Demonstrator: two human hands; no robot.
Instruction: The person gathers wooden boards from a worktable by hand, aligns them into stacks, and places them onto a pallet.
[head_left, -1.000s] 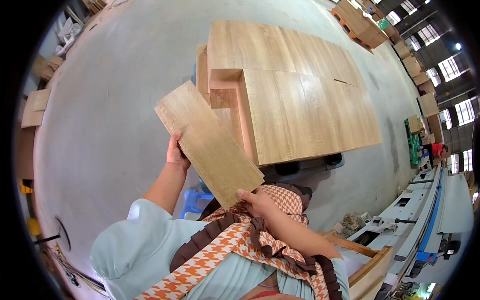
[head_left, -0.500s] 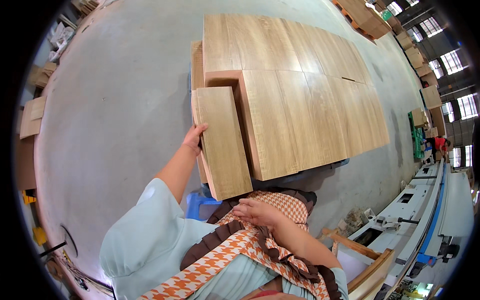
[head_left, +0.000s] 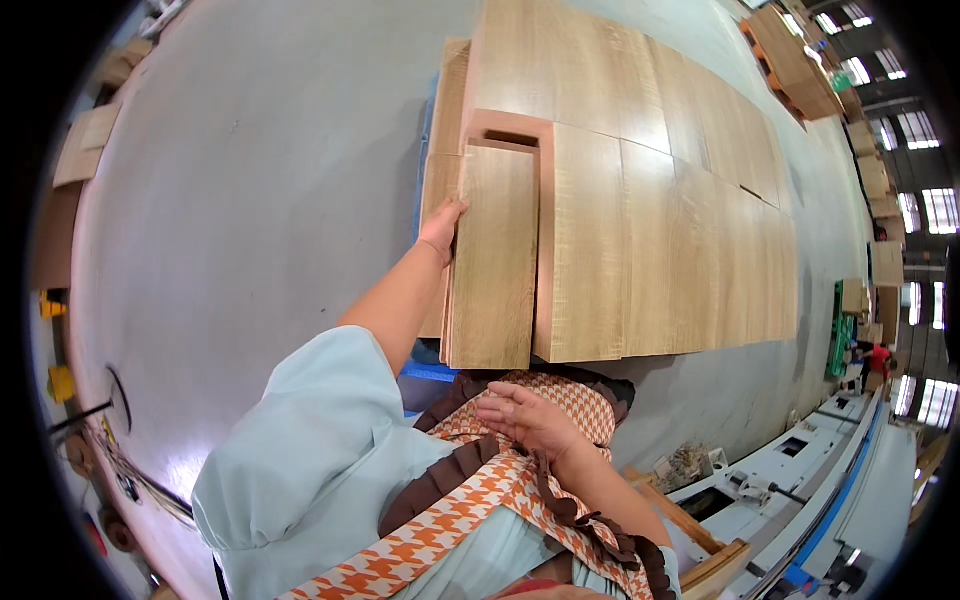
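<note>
My left hand (head_left: 443,228) grips the left edge of a small stack of narrow wood-grain boards (head_left: 493,255), its thumb along the top edge and the other fingers mostly hidden. These boards stand at the near left corner of a large pile of wider wood-grain panels (head_left: 600,240). A dark gap separates their right side from the pile's pinkish inner edge. My right hand (head_left: 530,418) hovers in front of my orange-and-white checked apron (head_left: 560,395). Its fingers are apart and slightly bent, with nothing in them.
A blue support (head_left: 428,372) shows under the boards. On the right stands a long grey machine (head_left: 800,450) with a blue rail. A wooden frame piece (head_left: 720,570) lies nearer. Farther off are stacked boards on a pallet (head_left: 795,65) and a person in red (head_left: 878,360).
The narrow boards have turned straighter and sit closer to the pile, my left hand still on their edge. The view has shifted, and my right hand's fingers have spread a little.
</note>
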